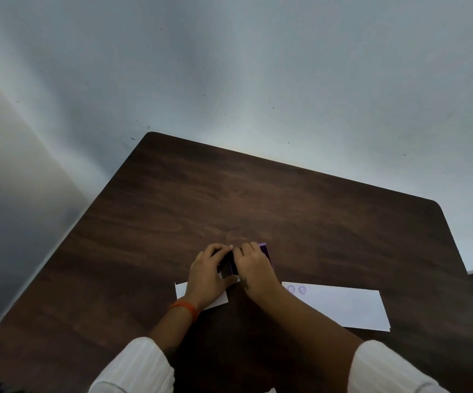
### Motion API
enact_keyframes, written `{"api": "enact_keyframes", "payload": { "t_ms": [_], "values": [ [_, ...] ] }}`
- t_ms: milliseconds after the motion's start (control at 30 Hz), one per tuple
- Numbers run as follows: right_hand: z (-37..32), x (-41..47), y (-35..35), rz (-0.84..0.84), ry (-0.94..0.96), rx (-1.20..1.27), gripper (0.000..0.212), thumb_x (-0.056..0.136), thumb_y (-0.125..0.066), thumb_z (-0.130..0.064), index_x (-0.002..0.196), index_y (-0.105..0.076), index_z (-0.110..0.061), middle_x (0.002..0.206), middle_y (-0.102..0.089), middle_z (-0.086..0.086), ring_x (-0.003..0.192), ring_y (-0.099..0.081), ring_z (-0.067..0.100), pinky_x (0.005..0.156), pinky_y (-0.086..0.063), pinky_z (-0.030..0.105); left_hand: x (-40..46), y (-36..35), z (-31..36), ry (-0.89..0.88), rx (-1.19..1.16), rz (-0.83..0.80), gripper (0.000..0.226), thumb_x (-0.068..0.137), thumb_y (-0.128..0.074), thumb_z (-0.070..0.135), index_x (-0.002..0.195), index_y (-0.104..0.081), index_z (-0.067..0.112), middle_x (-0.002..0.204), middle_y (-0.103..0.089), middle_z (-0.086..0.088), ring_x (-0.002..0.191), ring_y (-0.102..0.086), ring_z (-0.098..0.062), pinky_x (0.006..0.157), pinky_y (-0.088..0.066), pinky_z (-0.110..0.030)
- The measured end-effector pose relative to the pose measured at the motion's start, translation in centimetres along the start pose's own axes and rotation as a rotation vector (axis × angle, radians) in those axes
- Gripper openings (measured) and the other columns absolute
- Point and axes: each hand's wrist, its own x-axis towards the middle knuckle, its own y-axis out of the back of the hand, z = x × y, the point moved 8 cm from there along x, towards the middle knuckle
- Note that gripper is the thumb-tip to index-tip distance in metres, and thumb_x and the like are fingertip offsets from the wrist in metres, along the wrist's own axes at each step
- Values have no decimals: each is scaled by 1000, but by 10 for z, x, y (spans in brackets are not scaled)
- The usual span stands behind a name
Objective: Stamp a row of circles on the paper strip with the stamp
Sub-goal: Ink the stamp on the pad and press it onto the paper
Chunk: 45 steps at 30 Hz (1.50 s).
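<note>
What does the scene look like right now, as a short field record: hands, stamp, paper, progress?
left hand: on the dark stamp, over the small paper piece
right hand: on the stamp's other side, covering a purple item
paper strip: flat on the table, right of the hands
circles stamped: two, faint, at the strip's left end
stamp contact: off the strip

A dark wooden table (258, 199) carries a white paper strip (343, 304) and a purple pad (266, 251).
</note>
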Motion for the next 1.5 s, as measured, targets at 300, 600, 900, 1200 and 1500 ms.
{"api": "enact_keyframes", "payload": {
  "t_ms": [300, 600, 900, 1200, 1500],
  "values": [
    [7, 3, 2, 23, -46, 92, 37, 81, -58, -11, 116, -49, -2, 119, -55, 20, 110, -46, 30, 91, -39, 35, 0, 0, -1, -6, -4, 13, 70, 69, -75, 36, 132, -46, 25, 131, -48, 2, 109, -45, -16, 89, -36, -25],
    [10, 8, 5, -56, 162, 15, 33, 86, -52, -8, 117, -49, 2, 117, -55, 22, 108, -46, 33, 88, -38, 36, 1, 0, 0, -7, -19, 22, 71, 67, -77, 38, 130, -48, 23, 128, -50, 2, 108, -47, -17, 88, -40, -27],
    [26, 13, 24, 3, -53, 270, 20, 86, -50, -8, 88, -64, 6, 94, -65, 25, 87, -58, 36, 77, -39, 38, 1, 3, 1, 1, -41, 10, 72, 66, -78, 37, 131, -48, 24, 129, -49, 1, 111, -46, -20, 91, -43, -33],
    [1, -1, 0, -67, 60, 104, 37, 85, -52, -5, 122, -47, -3, 130, -51, 18, 120, -43, 30, 101, -36, 38, 2, -1, -2, -9, -47, 1, 69, 69, -76, 35, 131, -46, 27, 129, -48, 2, 111, -45, -17, 90, -40, -27],
    [2, 1, 3, -47, 15, 123, 38, 86, -53, -6, 123, -46, -2, 128, -52, 19, 119, -44, 31, 102, -36, 38, 2, -1, -3, -15, -41, 14, 68, 69, -76, 35, 130, -47, 25, 129, -49, 1, 112, -45, -16, 91, -39, -27]
  ]
}}
